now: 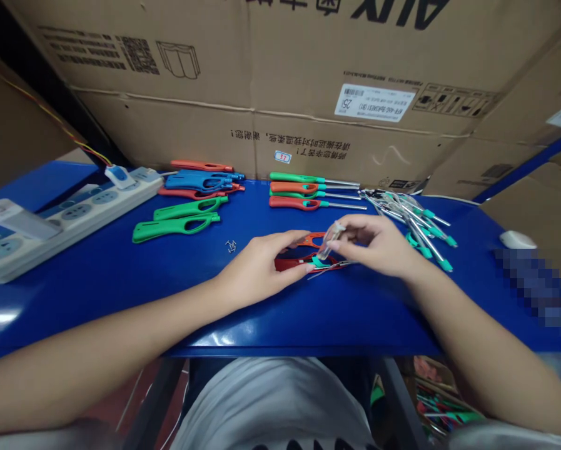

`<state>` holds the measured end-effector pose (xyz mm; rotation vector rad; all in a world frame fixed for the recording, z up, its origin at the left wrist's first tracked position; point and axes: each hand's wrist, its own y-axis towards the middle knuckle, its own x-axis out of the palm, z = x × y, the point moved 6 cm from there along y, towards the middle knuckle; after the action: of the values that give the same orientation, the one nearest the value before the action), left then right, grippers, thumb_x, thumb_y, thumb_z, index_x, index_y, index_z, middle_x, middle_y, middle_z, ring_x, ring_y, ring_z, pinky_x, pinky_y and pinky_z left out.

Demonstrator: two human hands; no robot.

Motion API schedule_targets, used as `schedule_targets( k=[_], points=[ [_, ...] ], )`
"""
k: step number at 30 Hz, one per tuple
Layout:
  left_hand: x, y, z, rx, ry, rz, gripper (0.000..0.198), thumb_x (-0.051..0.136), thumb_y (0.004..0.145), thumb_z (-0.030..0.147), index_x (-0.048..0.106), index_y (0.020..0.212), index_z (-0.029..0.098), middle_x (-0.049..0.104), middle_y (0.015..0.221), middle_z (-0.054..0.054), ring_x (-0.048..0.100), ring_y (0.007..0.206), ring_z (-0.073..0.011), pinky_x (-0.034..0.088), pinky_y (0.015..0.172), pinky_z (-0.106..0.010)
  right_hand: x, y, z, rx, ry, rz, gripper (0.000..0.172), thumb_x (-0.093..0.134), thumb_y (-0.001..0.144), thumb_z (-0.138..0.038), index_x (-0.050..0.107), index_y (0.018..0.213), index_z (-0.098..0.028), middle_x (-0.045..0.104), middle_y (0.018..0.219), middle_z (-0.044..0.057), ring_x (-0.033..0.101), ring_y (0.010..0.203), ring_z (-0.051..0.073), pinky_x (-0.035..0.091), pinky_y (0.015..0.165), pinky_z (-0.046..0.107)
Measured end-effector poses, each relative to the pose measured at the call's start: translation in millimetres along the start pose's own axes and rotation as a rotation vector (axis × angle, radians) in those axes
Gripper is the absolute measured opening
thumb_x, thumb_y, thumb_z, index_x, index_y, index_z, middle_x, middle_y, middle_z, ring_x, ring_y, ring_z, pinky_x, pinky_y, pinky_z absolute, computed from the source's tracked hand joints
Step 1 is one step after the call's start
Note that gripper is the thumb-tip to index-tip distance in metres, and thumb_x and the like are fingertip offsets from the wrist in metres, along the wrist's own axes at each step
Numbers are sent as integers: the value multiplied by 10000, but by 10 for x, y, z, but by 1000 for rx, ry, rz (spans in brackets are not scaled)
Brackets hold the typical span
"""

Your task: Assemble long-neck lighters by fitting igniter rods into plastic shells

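Observation:
In the middle of the table, my left hand [256, 265] grips a red lighter casing half [286, 264] between thumb and fingers. A teal trigger piece [318, 261] and thin wires show inside this casing. Just behind it is an orange casing half [316, 237], partly covered by my left fingers. My right hand [378, 244] pinches a small clear fuel tank [327, 245], tilted above the red casing, its lower end close to the trigger piece. Whether the tank touches the casing I cannot tell.
Green casings [177, 226] and blue casings [198, 180] lie at the left, near small screws [231, 246]. Several assembled lighters [308, 187] line the back. Metal lighter rods [416, 225] are piled at right. A power strip [92, 209] and cardboard box [191, 119] border the table.

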<state>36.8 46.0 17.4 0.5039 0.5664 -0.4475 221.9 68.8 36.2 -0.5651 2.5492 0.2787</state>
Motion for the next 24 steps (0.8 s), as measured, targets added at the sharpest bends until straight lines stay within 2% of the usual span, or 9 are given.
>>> schedule_targets(
  k=[3,5,8,10,13,16,18,24],
  points=[
    [53,15,-56,-62,-290,-20,514,716,878,308,591,1356,168,747,1208,-78,731,1069,-209,586,977,-357,252,6,-26,-65,-26,-59,273,717,847,-437,717,931,-177,707,758,37,566,593,123,474,575,256],
    [76,13,-79,-101,-358,-32,446,684,891,270,621,1318,159,782,1076,-70,756,957,-195,616,886,-333,320,19,17,-57,-3,-73,289,705,860,-453,733,928,-173,712,746,35,550,548,114,452,534,251],
    [41,21,-108,-130,-306,3,372,655,885,225,677,1249,149,788,977,-66,747,862,-181,618,796,-306,256,23,53,-76,-34,-39,292,670,899,-464,737,894,-180,704,709,26,541,510,110,436,507,249],
    [10,37,-140,-162,-280,20,322,666,873,239,719,1176,146,786,969,-68,735,843,-184,608,773,-307,187,-3,-9,-186,-168,-54,249,672,912,-427,740,894,-189,708,759,33,564,574,115,452,559,250],
    [13,64,-212,-247,-338,-4,264,690,859,290,755,1070,144,784,963,-69,725,833,-189,592,772,-313,218,-85,-90,-316,-362,-263,179,667,930,-344,734,1009,-198,705,954,57,625,766,140,491,706,265],
    [61,79,-277,-329,-460,-44,247,702,854,328,751,997,133,775,906,-65,711,784,-169,577,758,-299,278,-136,-77,-300,-517,-392,178,629,953,-288,718,1092,-221,672,1108,63,645,932,173,491,803,294],
    [99,78,-313,-376,-537,-64,242,708,853,344,738,963,131,761,853,-53,695,740,-149,574,750,-292,312,-135,-51,-274,-579,-412,172,623,955,-291,717,1089,-239,652,1131,53,641,921,172,482,774,293],
    [161,57,-351,-470,-650,-79,232,754,826,341,674,893,134,724,795,-31,671,713,-124,564,758,-282,337,-79,5,-252,-464,-417,125,613,961,-282,709,953,-203,617,1032,51,622,890,157,493,836,302]
  ],
)
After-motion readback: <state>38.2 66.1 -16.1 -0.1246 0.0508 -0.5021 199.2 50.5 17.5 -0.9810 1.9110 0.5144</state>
